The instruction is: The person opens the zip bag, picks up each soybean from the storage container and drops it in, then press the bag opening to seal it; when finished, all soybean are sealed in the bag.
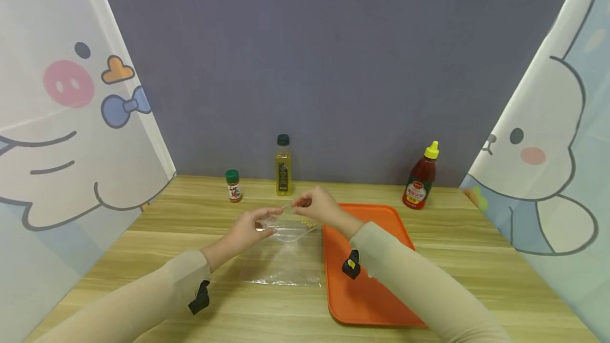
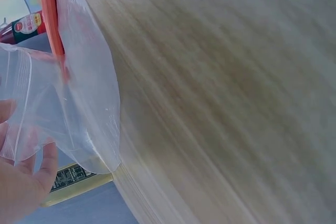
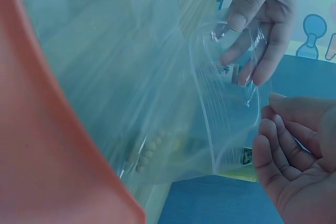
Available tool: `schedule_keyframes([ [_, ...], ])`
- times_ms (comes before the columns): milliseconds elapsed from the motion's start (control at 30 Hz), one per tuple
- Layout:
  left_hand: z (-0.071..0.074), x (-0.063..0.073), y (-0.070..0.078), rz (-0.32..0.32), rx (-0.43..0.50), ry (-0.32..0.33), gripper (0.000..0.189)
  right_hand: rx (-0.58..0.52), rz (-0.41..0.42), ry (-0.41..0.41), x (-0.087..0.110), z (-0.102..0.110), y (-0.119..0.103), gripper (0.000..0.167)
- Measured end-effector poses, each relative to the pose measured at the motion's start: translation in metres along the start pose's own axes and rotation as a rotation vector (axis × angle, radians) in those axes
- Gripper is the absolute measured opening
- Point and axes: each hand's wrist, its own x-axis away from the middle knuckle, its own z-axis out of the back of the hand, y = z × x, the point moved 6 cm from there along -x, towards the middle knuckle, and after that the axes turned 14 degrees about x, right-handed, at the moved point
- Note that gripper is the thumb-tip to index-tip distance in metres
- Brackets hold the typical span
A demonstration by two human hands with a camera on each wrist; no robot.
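Note:
A clear zip-lock bag [image 1: 285,258] stands partly raised over the table, its zip strip near the top and its mouth held apart. My left hand [image 1: 250,229] grips the mouth's left side, thumb and fingers spread around the film; in the left wrist view the fingers of that hand [image 2: 23,182] show by the zip strip. At the far rim, the thumb and forefinger of my right hand [image 1: 316,206] pinch the film. Several small round beige beans [image 3: 149,153] show through the bag's lower corner in the right wrist view.
An orange tray [image 1: 367,300] lies right of the bag, under my right forearm. Along the back stand a green-capped spice jar [image 1: 234,187], a bottle of yellow oil [image 1: 283,168] and a red sauce bottle [image 1: 419,181] with a yellow cap. A grey wall rises behind them.

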Motion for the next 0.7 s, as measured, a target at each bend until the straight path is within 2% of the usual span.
schedule_keyframes([
  [367,0.001,0.0,-0.005,0.018,0.043,0.013,0.048,-0.035,0.021,0.037,0.008,0.011,0.012,0.015],
  [567,0.003,0.0,-0.009,0.028,0.054,0.017,0.048,-0.042,-0.013,0.07,0.021,0.025,0.039,0.013],
  [700,0.003,0.001,-0.01,0.05,0.055,0.011,0.049,-0.069,-0.063,0.052,0.034,0.034,0.064,0.015],
])
